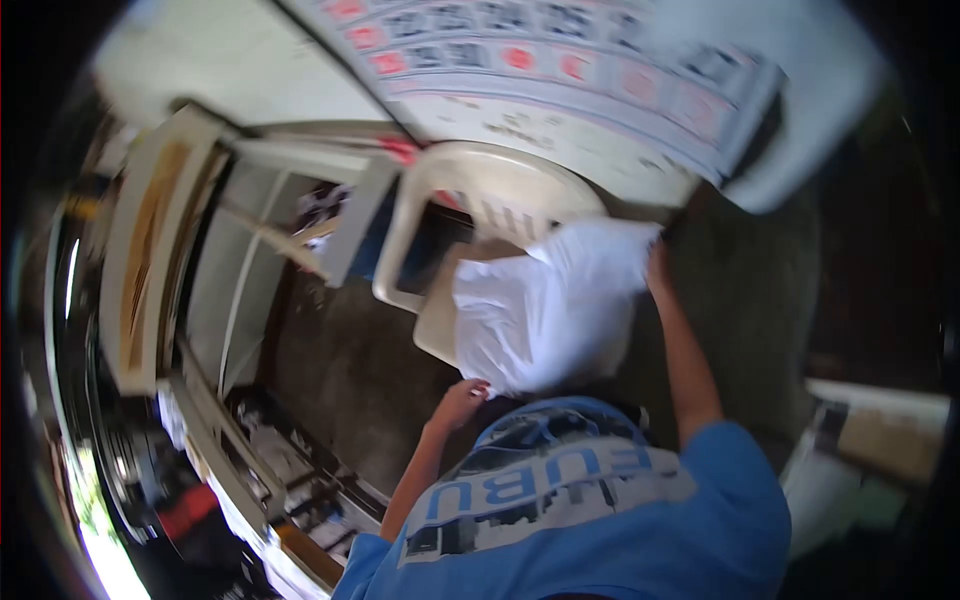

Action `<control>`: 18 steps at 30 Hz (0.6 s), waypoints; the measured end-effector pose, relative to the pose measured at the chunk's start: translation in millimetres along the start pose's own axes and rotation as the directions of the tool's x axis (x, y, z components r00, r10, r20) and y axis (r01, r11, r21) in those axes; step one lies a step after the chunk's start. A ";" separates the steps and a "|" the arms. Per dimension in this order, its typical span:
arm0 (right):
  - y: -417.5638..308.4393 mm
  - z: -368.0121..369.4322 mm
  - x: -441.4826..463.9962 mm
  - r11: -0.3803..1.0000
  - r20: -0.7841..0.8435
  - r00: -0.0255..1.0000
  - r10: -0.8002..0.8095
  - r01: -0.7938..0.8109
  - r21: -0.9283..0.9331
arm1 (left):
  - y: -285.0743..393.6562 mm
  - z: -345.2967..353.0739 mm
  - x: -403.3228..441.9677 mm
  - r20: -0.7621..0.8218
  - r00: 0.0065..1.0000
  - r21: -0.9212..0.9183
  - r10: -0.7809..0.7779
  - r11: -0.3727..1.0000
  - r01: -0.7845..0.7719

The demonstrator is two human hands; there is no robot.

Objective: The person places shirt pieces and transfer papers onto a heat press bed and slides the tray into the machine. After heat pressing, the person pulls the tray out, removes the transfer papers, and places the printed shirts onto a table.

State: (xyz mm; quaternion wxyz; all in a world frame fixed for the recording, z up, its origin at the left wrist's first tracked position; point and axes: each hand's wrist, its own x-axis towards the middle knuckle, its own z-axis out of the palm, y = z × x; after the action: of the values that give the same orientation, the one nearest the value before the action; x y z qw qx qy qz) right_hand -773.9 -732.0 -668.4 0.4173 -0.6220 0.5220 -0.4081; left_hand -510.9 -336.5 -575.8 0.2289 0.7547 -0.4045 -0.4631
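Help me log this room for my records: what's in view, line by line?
chair: 1, cream, centre
white cloth: 1, white, over the chair
calendar: 1, mostly white, top
blurred thing: 1, pale, top right
floor: 1, dark, around the chair
panelled unit: 1, cream and tan, left
red object: 1, red, lower left
boxlike object: 1, tan, lower right
clutter: too blurred to count, mixed colours, lower left
shirt: 1, blue, bottom
left hand: 1, bare, cloth's lower-left edge
right hand: 1, bare, cloth's upper-right corner

Left hand [463,401] low, just ahead of torso [580,520], fingers curled in; left forearm [410,475] angled forward. Right hand [657,265] farther out, gripping, finger detail blurred; right forearm [688,355] extended.
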 end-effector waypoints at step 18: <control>-148.2 249.7 -20.4 0.954 0.197 0.973 0.124 -0.171 0.247 | 71.1 -215.6 168.6 0.348 0.930 -0.294 -0.118 0.928 0.228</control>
State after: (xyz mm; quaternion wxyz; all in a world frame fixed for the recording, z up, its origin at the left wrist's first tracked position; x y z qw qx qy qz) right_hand -495.1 -672.8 -609.4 0.5705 -0.5545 0.4689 -0.3836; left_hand -307.4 -521.9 -510.6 0.2396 0.6523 -0.2845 -0.6605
